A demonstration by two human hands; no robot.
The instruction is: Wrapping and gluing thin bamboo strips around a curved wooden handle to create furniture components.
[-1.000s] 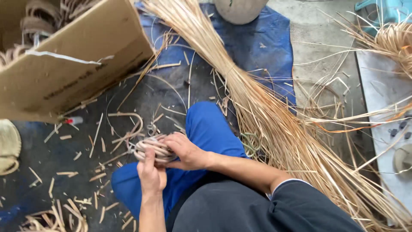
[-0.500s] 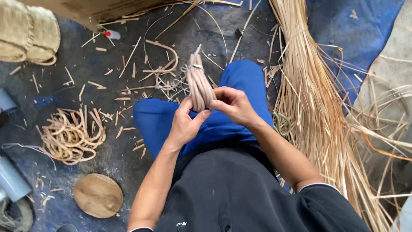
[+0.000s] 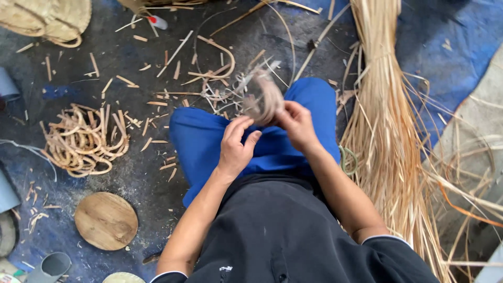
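Note:
I sit on the floor in blue trousers (image 3: pixel 209 141) and a black top. My right hand (image 3: pixel 297 123) grips a small bundle of coiled cane strips (image 3: pixel 263 98), blurred with motion, above my knees. My left hand (image 3: pixel 236 147) hovers just below and left of the bundle, fingers spread and curled, holding nothing that I can see.
A long sheaf of pale cane strands (image 3: pixel 385 131) lies on my right over a blue tarp (image 3: pixel 456 57). A heap of curled cane offcuts (image 3: pixel 84 141) and a round wooden disc (image 3: pixel 106 220) lie on my left. A woven basket (image 3: pixel 47 18) sits top left. Cane scraps litter the floor.
My view has swung from the cardboard box down to my lap. The bundle has passed from both hands into my right hand, and my left hand has come off it.

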